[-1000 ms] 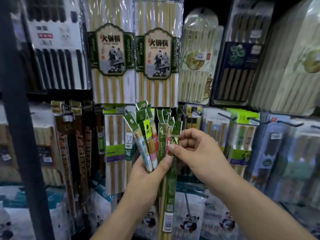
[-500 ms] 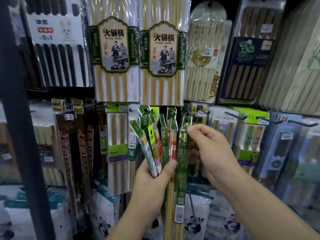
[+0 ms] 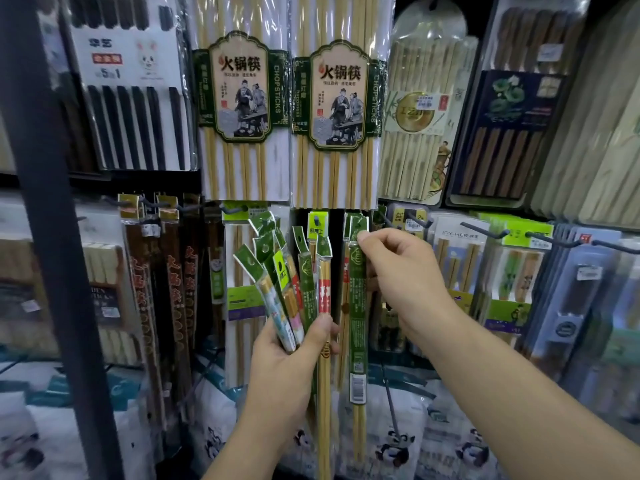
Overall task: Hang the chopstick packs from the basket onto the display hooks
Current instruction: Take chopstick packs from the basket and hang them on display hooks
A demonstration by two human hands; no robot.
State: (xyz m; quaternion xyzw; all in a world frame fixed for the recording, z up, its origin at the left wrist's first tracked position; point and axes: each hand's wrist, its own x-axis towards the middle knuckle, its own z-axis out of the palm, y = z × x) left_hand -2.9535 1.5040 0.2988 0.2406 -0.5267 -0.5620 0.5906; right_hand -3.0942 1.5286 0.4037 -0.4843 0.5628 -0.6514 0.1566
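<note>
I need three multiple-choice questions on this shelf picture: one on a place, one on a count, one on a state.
1. Where is the long green chopstick pack that the right hand pinches? A. right of the fanned bundle of narrow packs in the left hand; B. in a basket; C. on the floor.
2. How many large bamboo chopstick packs with beige-and-green labels hang above? A. one; B. two; C. five.
3. The left hand: A. flat, empty; B. grips the bundle; C. unseen.
Answers: A, it shows right of the bundle; B, two matching labels show; B, fingers curl round the packs.
</note>
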